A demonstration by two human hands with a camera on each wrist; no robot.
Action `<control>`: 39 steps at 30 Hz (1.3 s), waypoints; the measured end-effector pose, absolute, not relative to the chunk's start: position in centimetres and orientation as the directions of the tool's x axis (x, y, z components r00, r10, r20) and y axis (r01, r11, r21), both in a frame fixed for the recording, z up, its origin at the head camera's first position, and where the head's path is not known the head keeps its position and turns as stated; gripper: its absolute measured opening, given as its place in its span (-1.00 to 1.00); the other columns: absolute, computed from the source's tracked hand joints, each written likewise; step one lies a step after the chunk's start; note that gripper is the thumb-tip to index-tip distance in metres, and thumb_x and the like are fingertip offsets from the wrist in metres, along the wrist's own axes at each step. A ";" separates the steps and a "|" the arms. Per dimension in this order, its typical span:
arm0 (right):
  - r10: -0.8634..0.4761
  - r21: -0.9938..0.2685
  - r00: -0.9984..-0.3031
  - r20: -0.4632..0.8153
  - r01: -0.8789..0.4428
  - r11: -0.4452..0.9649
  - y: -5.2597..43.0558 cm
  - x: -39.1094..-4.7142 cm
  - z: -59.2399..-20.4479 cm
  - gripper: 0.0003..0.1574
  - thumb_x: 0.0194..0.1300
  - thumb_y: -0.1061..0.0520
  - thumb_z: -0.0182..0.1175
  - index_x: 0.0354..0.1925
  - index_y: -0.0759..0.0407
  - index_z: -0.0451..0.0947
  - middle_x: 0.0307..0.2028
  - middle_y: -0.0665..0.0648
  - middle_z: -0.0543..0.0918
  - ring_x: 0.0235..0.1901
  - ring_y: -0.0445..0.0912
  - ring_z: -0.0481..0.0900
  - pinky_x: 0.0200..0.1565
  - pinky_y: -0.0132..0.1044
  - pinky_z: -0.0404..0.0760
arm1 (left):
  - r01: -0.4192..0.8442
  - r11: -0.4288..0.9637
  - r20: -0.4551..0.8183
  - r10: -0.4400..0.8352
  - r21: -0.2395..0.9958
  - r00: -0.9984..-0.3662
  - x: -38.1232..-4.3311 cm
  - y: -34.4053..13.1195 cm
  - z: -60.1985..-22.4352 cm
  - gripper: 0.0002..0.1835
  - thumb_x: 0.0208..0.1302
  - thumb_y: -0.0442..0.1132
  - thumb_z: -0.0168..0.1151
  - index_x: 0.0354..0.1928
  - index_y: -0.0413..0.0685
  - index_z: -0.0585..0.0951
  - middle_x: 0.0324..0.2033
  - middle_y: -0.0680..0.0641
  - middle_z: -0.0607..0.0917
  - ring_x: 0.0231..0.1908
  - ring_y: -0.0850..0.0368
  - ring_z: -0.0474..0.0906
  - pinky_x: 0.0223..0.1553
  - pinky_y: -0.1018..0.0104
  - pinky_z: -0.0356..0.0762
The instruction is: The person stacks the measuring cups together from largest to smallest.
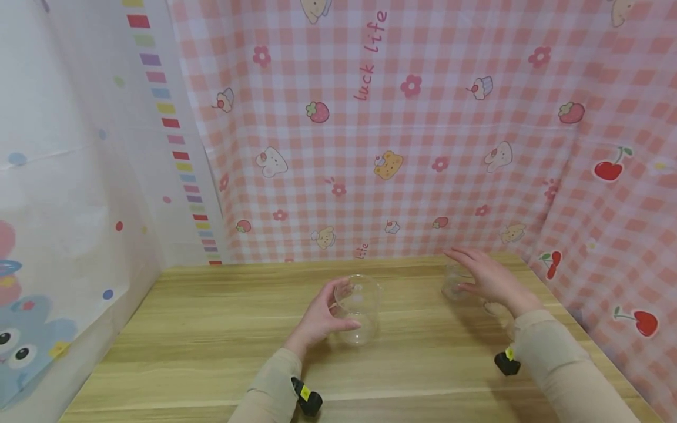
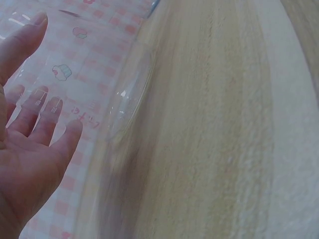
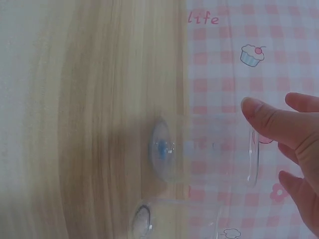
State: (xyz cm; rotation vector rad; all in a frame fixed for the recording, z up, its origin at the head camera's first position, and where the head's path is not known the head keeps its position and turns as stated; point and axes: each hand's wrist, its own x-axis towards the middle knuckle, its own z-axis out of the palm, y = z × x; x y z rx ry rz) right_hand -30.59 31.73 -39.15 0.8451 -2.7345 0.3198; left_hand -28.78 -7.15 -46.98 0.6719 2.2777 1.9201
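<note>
we note a large, transparent, cylindrical cup upright on the pale yellow-brown wood-grain bench. left hand curves about it, fingers loosely open; firm contact we cannot tell. right hand, spread and unclosed, hovers by the rim of a smaller transparent cup; another transparent cup stands beside that.

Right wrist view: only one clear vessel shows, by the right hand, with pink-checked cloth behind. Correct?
Not just one: the right wrist view shows a clear vessel by the right hand plus a second clear vessel at the bottom edge. Pink-checked cloth behind is right.
</note>
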 end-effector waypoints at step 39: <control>-0.512 -0.161 -0.858 0.028 -0.510 0.845 32.0 -32.2 -36.9 -0.04 0.00 0.37 0.47 0.36 0.30 0.33 0.30 0.48 0.34 0.26 0.45 0.26 0.18 0.36 0.36 | 0.277 0.097 0.219 0.397 0.956 -0.892 -28.5 -7.2 -46.6 -0.04 -0.03 -0.40 0.57 0.43 -0.10 0.27 0.37 -0.17 0.40 0.38 -0.12 0.24 0.37 -0.13 0.19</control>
